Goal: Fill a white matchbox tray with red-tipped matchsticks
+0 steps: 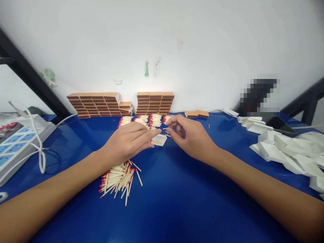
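My left hand [128, 141] lies palm down on the blue table [177, 202], its fingers holding a small white matchbox tray [159, 139]. My right hand [188, 135] hovers just right of the tray, thumb and fingers pinched on a few red-tipped matches [165, 128]. A loose heap of matches [118, 180] lies under and in front of my left wrist. Neat bundles of matches [148, 120] lie in a row behind both hands.
Two stacks of brown matchboxes [98, 105] [155, 103] stand against the white wall, with two single boxes [196, 114] to their right. White folded trays [286, 148] pile up at the right. A scale with a white cable [17, 141] sits at the left.
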Demonstrator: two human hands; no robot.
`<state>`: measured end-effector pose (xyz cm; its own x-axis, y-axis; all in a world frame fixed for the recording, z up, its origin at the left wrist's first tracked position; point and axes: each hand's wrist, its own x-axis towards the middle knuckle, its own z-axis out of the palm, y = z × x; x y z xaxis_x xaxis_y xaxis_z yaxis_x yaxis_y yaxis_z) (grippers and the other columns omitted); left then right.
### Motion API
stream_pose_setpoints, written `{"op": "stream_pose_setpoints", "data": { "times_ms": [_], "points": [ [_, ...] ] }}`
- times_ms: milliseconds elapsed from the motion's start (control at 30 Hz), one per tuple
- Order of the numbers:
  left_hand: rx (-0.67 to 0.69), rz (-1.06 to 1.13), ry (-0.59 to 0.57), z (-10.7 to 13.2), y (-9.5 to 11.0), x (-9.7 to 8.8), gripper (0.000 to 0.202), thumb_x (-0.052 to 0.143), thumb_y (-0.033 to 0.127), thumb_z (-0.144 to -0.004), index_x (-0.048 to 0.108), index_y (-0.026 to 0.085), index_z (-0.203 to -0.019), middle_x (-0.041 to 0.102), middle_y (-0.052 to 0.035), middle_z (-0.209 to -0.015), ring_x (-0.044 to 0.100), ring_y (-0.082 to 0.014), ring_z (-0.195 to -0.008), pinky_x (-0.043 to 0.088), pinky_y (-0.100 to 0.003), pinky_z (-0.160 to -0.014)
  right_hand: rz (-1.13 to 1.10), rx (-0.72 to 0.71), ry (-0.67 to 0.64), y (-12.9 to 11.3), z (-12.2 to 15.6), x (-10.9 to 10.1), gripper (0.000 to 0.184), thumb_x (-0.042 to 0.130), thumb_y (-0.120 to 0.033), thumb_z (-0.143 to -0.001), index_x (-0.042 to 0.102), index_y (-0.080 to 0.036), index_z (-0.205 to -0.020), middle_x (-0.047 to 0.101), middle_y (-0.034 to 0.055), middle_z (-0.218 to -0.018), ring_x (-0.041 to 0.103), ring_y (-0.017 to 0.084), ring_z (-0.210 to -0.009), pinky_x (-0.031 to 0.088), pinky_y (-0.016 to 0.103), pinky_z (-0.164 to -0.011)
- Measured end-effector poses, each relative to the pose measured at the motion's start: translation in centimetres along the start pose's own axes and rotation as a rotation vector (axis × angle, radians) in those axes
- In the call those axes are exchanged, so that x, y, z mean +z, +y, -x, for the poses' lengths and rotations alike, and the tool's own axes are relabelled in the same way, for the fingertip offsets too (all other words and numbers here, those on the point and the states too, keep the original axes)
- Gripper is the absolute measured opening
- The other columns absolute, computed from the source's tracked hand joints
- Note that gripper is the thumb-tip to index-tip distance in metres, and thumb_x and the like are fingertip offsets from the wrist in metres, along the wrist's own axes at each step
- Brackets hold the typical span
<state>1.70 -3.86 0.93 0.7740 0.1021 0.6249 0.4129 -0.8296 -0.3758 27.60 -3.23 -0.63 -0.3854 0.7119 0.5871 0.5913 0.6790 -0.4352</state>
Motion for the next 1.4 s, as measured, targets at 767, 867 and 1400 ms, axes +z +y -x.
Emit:
{"op": "stream_pose_setpoints", "data": {
  "times_ms": [767,867,1400],
  "points": [
    [-0.041,-0.076,0.146,-0.1,0.2,-0.5,0.05,0.084,0.023,-0.085,0.067,0.01,-0.13,0.079,-0.0074,-0.1,0.072,-0.0186,-0.089,0.059,-0.033,-0.083,-0.008,0.113,0.249,-0.4,-0.3,-0.5,0.006,0.073,-0.023,-0.09,0.076,-0.021,-0.093,0.071,-0.0006,-0.075,0.057,0.009,-0.059,0.045,0.024,-0.057],
    [-0.006,-0.102,0.152,-0.1,0.1,-0.5,0.051,0.087,0.024,-0.083,0.068,0.011,-0.127,0.08,-0.0082,-0.102,0.072,-0.0203,-0.091,0.059,-0.034,-0.085,-0.01,0.15,0.277,-0.4,-0.4,-0.5,0.008,0.074,-0.025,-0.089,0.078,-0.021,-0.094,0.071,-0.0009,-0.072,0.058,0.01,-0.059,0.046,0.024,-0.059],
    [-0.23,0.136,-0.045,0.3,0.1,0.6,0.046,0.076,0.044,-0.092,0.066,0.018,-0.129,0.075,-0.0056,-0.091,0.07,-0.0166,-0.081,0.056,-0.029,-0.078,0.053,0.091,0.262,0.5,-0.2,-0.1,0.008,0.067,-0.023,-0.089,0.074,-0.022,-0.094,0.074,0.0,-0.078,0.063,0.011,-0.062,0.049,0.026,-0.061]
  ]
}}
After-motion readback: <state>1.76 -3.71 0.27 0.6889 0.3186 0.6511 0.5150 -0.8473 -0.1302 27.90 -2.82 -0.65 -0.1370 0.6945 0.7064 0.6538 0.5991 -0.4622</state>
